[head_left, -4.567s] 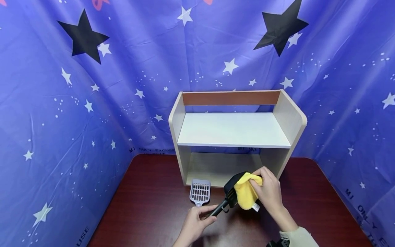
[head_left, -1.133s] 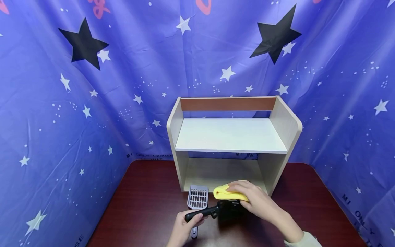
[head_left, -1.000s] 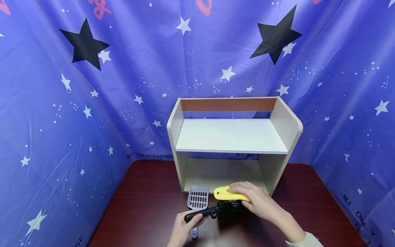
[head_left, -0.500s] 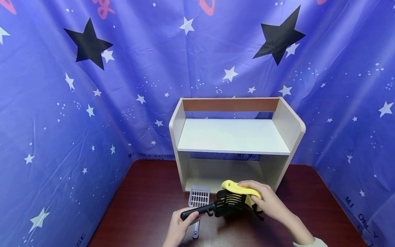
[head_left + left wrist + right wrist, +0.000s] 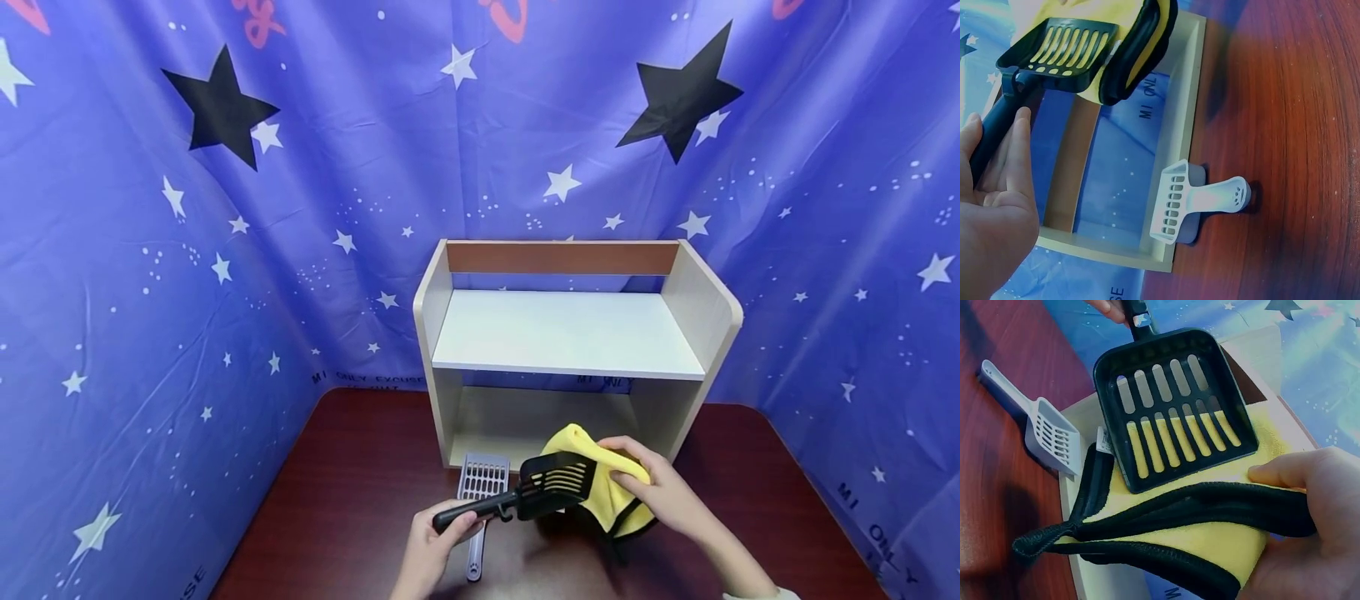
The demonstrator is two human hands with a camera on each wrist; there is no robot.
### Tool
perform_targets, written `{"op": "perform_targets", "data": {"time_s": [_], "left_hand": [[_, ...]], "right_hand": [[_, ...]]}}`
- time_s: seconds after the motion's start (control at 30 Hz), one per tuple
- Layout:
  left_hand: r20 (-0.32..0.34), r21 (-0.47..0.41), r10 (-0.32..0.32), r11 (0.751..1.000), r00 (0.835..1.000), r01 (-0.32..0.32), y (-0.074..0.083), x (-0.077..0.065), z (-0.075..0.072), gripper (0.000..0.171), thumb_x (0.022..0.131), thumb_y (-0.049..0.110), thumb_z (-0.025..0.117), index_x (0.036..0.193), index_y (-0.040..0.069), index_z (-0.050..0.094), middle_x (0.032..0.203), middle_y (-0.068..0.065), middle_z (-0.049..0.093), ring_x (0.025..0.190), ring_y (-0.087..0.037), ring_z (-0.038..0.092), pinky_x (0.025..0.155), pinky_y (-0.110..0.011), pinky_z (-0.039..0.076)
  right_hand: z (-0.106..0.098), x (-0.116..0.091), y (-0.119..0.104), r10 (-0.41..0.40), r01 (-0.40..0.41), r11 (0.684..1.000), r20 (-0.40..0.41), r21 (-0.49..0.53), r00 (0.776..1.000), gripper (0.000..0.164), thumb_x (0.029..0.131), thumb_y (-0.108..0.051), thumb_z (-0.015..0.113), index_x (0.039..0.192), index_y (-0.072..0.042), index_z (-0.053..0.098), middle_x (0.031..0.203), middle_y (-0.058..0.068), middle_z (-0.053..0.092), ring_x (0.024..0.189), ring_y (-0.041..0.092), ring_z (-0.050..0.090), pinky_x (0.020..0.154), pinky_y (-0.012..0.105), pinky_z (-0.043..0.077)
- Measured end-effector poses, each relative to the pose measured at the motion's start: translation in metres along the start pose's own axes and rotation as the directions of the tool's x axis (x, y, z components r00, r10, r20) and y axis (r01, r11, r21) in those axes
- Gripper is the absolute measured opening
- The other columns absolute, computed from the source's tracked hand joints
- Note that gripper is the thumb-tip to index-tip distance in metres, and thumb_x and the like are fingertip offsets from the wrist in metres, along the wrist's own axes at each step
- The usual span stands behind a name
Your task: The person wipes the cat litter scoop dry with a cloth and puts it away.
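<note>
My left hand [image 5: 431, 542] grips the handle of a black slotted litter scoop [image 5: 555, 483], held above the table with its head toward the right. In my right hand [image 5: 660, 492] is a yellow cloth [image 5: 1229, 550] with black edging, pinched between thumb and fingers. The cloth hangs folded behind the scoop's head, and yellow shows through the lower slots in the right wrist view. A grey litter scoop [image 5: 1210, 197] with a paw print on its handle lies on the table, its head at the shelf's front edge. The black scoop's handle partly covers it in the head view.
A two-tier shelf [image 5: 566, 333] with a white upper board stands at the back of the dark red wooden table [image 5: 337, 500]. Blue star-printed curtains [image 5: 360, 167] hang behind and on both sides.
The cloth went from folded on the scoop's upper edge to hanging behind its head, opened out. The black scoop turned so its slots face me more. Both hands shifted slightly.
</note>
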State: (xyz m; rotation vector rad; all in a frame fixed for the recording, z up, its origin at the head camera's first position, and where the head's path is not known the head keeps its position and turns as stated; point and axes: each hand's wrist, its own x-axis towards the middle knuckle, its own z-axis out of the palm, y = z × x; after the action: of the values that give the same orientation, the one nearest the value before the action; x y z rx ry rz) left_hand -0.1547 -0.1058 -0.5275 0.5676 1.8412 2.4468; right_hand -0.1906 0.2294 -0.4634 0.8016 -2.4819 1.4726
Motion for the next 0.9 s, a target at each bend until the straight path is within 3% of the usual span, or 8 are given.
{"op": "perform_targets", "data": {"time_s": [0.17, 0.37, 0.53, 0.7, 0.9], "left_hand": [[0.014, -0.017, 0.026, 1.000, 1.000, -0.025, 0.003, 0.000, -0.002, 0.028, 0.092, -0.006, 0.050, 0.108, -0.029, 0.048, 0.104, -0.025, 0.066, 0.097, -0.017, 0.067, 0.087, -0.034, 0.053], [0.008, 0.017, -0.029, 0.999, 1.000, 0.029, 0.004, 0.000, -0.002, 0.030, 0.092, -0.003, 0.053, 0.111, -0.025, 0.051, 0.109, -0.037, 0.059, 0.098, -0.018, 0.066, 0.087, -0.035, 0.053], [-0.010, 0.008, -0.044, 0.999, 0.999, 0.044, 0.003, -0.002, -0.001, 0.033, 0.091, -0.002, 0.055, 0.118, -0.022, 0.050, 0.116, -0.036, 0.056, 0.100, -0.020, 0.066, 0.087, -0.035, 0.053], [-0.021, 0.012, -0.042, 0.999, 0.999, 0.042, 0.003, -0.003, -0.002, 0.032, 0.091, -0.002, 0.056, 0.116, -0.022, 0.052, 0.113, -0.032, 0.060, 0.099, -0.019, 0.066, 0.086, -0.034, 0.054], [-0.028, 0.030, -0.050, 0.998, 0.998, 0.051, 0.005, -0.003, -0.001, 0.033, 0.090, 0.000, 0.058, 0.116, -0.021, 0.053, 0.112, -0.031, 0.061, 0.099, -0.019, 0.066, 0.086, -0.034, 0.054]], "right_hand": [[-0.001, -0.001, 0.002, 0.032, -0.037, 0.996, 0.054, 0.083, 0.998, 0.031, 0.092, -0.005, 0.056, 0.123, -0.006, 0.053, 0.101, 0.011, 0.061, 0.077, 0.007, 0.060, 0.064, 0.022, 0.053], [-0.001, -0.002, 0.007, 0.059, -0.066, 0.993, 0.063, 0.102, 0.996, 0.030, 0.093, -0.006, 0.056, 0.123, -0.006, 0.054, 0.103, 0.013, 0.062, 0.078, 0.008, 0.061, 0.065, 0.023, 0.054], [-0.001, -0.004, 0.007, 0.090, -0.099, 0.987, 0.074, 0.130, 0.993, 0.031, 0.092, -0.007, 0.057, 0.123, -0.004, 0.054, 0.102, 0.015, 0.061, 0.076, 0.008, 0.062, 0.062, 0.025, 0.055], [-0.006, -0.005, 0.005, 0.128, -0.144, 0.972, 0.095, 0.183, 0.987, 0.033, 0.093, -0.008, 0.056, 0.125, -0.003, 0.053, 0.104, 0.017, 0.062, 0.074, 0.011, 0.064, 0.061, 0.028, 0.057], [-0.013, 0.003, 0.001, 0.111, -0.121, 0.980, 0.072, 0.156, 0.991, 0.033, 0.093, -0.008, 0.057, 0.125, -0.004, 0.054, 0.104, 0.013, 0.062, 0.078, 0.010, 0.063, 0.062, 0.027, 0.056]]}}
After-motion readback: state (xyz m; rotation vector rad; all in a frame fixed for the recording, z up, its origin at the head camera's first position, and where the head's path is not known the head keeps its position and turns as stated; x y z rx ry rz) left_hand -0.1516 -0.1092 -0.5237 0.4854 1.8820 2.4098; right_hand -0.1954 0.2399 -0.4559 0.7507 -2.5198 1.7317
